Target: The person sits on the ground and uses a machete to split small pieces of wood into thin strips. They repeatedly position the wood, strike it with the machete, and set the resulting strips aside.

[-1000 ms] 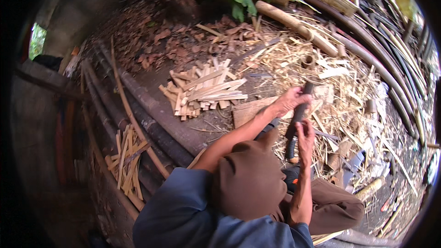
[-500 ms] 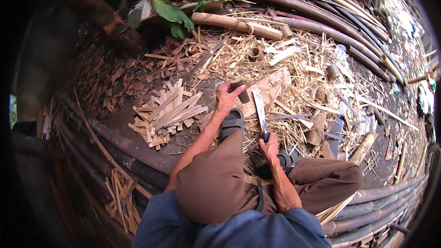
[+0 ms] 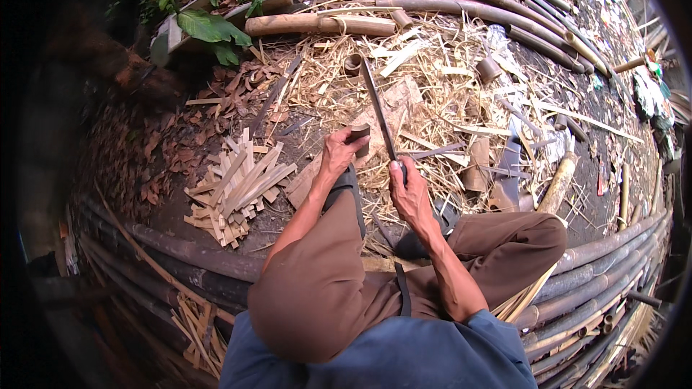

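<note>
My left hand [image 3: 336,153] is closed round a short dark brown piece of bamboo [image 3: 361,140] above my left foot. Wrapped round the black handle of a long knife, my right hand [image 3: 411,193] is just to the right of it. The blade [image 3: 377,106] points away from me and stands apart from the bamboo piece. Under the blade a flat wooden board [image 3: 404,101] lies among the shavings. Left of my left hand is a heap of split bamboo strips [image 3: 241,191] on the dark soil.
Pale shavings [image 3: 447,65] cover the ground ahead. Cut bamboo sections [image 3: 489,70] lie among them. Long poles [image 3: 461,6] run along the back; more poles [image 3: 209,251] are stacked at the near left and near right [image 3: 577,284]. A leafy plant [image 3: 209,25] grows at the far left.
My right hand has brought the knife up and turned its blade more edge-on. My left hand still holds the bamboo piece, now tilted differently. The whole view has shifted slightly.
</note>
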`<action>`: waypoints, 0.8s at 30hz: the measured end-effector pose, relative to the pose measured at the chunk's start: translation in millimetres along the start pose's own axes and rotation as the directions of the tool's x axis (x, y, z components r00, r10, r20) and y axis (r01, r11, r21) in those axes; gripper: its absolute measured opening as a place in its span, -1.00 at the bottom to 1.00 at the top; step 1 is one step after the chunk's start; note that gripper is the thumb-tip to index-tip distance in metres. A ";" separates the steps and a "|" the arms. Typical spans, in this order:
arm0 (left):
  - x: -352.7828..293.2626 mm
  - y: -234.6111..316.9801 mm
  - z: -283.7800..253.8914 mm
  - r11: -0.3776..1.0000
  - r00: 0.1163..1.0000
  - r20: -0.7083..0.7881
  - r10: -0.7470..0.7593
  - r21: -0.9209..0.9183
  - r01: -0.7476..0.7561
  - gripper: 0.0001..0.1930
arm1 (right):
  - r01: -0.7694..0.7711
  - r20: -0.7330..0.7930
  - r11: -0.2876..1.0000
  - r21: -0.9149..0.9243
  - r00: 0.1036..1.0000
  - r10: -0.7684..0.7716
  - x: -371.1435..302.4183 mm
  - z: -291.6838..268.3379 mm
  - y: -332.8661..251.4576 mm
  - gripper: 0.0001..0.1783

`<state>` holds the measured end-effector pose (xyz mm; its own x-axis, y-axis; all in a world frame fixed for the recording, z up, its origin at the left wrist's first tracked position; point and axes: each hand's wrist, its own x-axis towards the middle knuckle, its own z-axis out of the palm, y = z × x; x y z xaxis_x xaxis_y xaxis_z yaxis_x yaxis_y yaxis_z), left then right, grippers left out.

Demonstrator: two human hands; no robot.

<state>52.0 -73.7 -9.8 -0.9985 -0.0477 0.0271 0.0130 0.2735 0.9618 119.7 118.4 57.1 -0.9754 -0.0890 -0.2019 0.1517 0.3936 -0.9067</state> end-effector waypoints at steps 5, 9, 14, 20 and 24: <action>1.0 -0.2 12.9 0.998 0.999 0.025 0.044 -0.035 -0.043 -0.73 | -0.016 0.006 1.000 0.018 1.000 0.016 5.1 2.2 2.1 -0.62; -8.5 0.5 -4.3 1.000 0.999 0.039 -0.001 -0.027 0.002 -0.73 | -0.017 0.056 0.998 0.058 0.998 0.014 2.5 13.3 -8.0 -0.60; -6.3 0.7 3.7 1.000 0.999 0.033 0.005 -0.025 -0.005 -0.73 | -0.051 0.074 0.998 0.026 0.996 0.049 6.5 7.8 -12.8 -0.57; -6.8 6.4 -0.4 1.000 0.999 0.048 -0.009 0.014 0.008 -0.76 | -0.003 0.078 1.000 0.000 0.997 0.003 6.5 4.1 -17.3 -0.58; -3.7 34.2 0.5 0.987 0.998 0.030 0.053 -0.155 -0.047 -0.76 | 0.137 -0.040 0.989 -0.047 0.989 -0.139 2.3 8.5 -14.7 -0.66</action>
<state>56.1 -63.7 22.9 -0.9976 -0.0040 0.0694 0.0684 0.1234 0.9900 116.6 104.7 66.8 -0.9926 -0.1058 -0.0589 0.0091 0.4203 -0.9074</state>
